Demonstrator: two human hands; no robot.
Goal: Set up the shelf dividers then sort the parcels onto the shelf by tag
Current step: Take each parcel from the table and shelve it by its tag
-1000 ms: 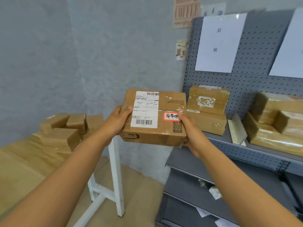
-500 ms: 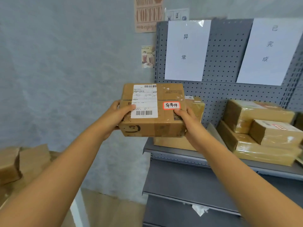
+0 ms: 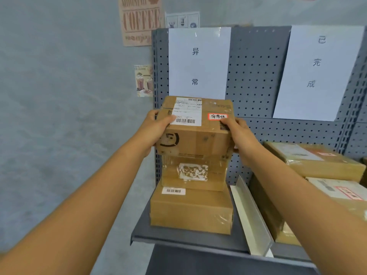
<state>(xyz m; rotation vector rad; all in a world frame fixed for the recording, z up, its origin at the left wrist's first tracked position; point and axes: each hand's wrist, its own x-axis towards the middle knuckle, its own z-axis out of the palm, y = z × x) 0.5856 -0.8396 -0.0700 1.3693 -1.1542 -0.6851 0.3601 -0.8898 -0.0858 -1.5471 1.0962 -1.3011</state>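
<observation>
Brown cardboard parcel [image 3: 195,124] with white shipping label and red-edged tag, level atop two stacked taped cardboard parcels [image 3: 191,197] on the grey metal shelf [image 3: 178,238]; white divider [image 3: 251,217] just right.

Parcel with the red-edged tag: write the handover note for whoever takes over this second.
Left hand and right hand grip the tagged parcel by its ends, at the top of the two-box stack in the left bay under the left sign.
Done: divider stands on the shelf; parcels lie in the right bay.
Left: release this parcel; other parcels are out of view.
</observation>
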